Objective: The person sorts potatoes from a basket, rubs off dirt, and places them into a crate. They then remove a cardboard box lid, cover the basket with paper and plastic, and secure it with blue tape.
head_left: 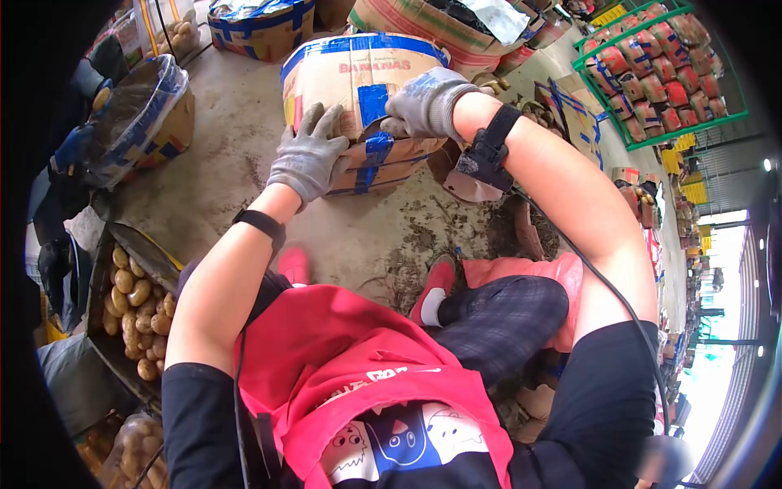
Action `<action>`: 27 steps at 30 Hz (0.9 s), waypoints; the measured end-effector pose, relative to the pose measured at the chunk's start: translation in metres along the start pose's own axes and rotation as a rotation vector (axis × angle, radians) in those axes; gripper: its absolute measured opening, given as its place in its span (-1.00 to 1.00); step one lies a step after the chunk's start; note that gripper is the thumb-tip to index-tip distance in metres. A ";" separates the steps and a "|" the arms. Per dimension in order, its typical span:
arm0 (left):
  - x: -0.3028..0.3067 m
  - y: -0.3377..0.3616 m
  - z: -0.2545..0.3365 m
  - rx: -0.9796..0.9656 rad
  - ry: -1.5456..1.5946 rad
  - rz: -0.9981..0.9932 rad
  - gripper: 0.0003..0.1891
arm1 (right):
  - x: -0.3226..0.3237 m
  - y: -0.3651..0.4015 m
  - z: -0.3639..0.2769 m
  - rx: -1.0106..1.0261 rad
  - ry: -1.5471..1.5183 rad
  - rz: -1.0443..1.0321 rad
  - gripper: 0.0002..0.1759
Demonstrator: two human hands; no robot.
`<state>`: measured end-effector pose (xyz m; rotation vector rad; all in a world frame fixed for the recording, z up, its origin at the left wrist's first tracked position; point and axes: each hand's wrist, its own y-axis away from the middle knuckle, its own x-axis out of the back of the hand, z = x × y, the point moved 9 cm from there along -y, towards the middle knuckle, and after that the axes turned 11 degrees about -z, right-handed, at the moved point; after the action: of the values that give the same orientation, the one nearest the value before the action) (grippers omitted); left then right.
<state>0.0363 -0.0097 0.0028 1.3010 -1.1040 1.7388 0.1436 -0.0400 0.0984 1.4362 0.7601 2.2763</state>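
Observation:
In front of me stands a cardboard box [326, 77] printed "BANANAS", with blue tape along its top rim and patches of blue tape on its side. My left hand [309, 155], in a grey work glove, rests against the lower left of its near side, fingers spread. The grey-gloved right hand [432, 102] is at the box's right side, its fingers bent around a cardboard edge beside the blue tape; part of its grip is hidden. A torn seam or fold runs across the box between both hands.
Potatoes [138, 301] fill a dark container at my left. A plastic-lined box [171, 122] stands at the far left, near a co-worker's blue glove [73, 147]. More taped boxes [261, 28] stand behind. A green rack [688, 126] holds stacked bundles. Dirt and scraps [423, 236] litter the floor.

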 end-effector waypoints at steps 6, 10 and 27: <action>-0.002 0.000 0.006 0.014 0.009 -0.055 -0.74 | -0.039 -0.027 -0.017 -0.103 -0.018 -0.079 -0.65; -0.001 0.003 -0.013 0.056 0.064 -0.046 -0.75 | -0.101 -0.005 0.044 -0.222 -0.115 -0.136 -0.57; -0.012 -0.010 -0.013 0.213 0.078 -0.067 -0.66 | -0.160 -0.018 -0.056 -0.606 -0.980 0.713 -0.60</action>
<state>0.0437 0.0062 -0.0079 1.3676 -0.8400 1.8792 0.1621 -0.1277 -0.0468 2.3160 -0.7567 1.5289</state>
